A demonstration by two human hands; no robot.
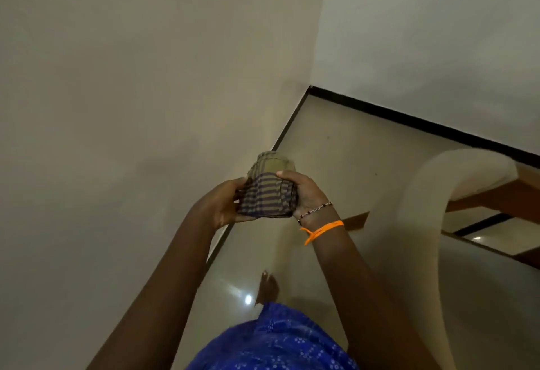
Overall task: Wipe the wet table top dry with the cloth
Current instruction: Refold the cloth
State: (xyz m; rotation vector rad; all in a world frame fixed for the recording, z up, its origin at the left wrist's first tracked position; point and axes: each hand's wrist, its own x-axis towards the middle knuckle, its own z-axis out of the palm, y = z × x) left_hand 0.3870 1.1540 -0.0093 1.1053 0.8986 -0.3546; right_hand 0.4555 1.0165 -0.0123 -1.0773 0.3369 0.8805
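Observation:
A folded cloth [267, 191], beige with purple stripes, is held in front of me between both hands. My left hand [223, 204] cups its left side from below, fingers curled round the edge. My right hand [304, 194] grips its right side, thumb on top; that wrist wears a bead bracelet and an orange thread. No table top shows in the head view.
A pale wall [131, 92] fills the left half. A glossy tiled floor [336, 150] with a black skirting runs ahead. A curved cream stair rail [423, 194] and wooden steps [496, 194] stand on the right. My bare foot [267, 286] is on the floor.

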